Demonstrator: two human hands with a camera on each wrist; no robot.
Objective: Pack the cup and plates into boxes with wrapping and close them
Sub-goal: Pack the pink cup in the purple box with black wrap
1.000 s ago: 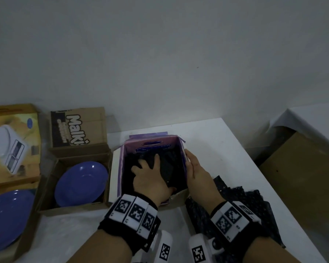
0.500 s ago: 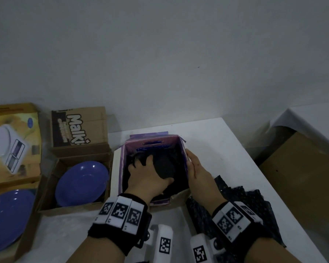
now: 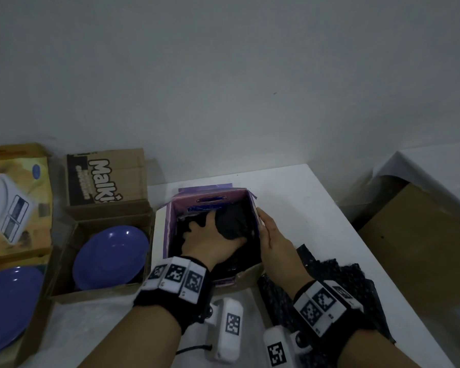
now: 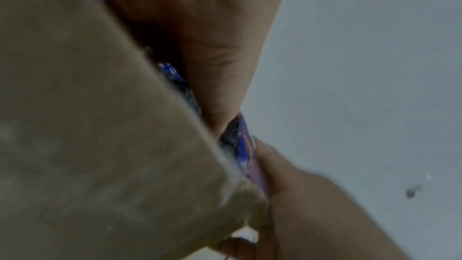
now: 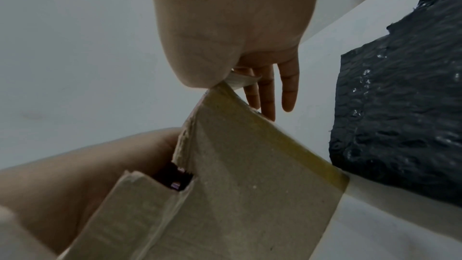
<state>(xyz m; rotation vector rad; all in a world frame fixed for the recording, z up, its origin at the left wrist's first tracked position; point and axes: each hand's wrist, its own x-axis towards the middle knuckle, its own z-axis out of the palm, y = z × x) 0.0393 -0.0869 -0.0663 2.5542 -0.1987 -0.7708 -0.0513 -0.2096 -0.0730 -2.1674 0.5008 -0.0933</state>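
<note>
A purple box [image 3: 213,199] stands open in the middle of the white table [image 3: 303,197], and a dark bundle of black wrapping [image 3: 233,225] lies inside it. The cup itself is hidden. My left hand [image 3: 210,237] reaches into the box with fingers spread and presses on the wrapping beside the bundle. My right hand [image 3: 272,235] lies flat against the outside of the box's right wall, fingers straight [image 5: 290,90]. One blue plate [image 3: 109,256] sits in an open cardboard box [image 3: 64,264] to the left. A second blue plate [image 3: 8,306] lies at the far left.
A sheet of black bubble wrap [image 3: 329,274] lies on the table by my right wrist. The cardboard box's raised flap [image 3: 106,181] and a kitchen-scale box [image 3: 14,203] stand at the back left. Right of the table is a large brown carton [image 3: 422,248].
My left hand has slid to the left inside the purple box, and the black bundle now shows to its right. My right hand stays on the box's right wall.
</note>
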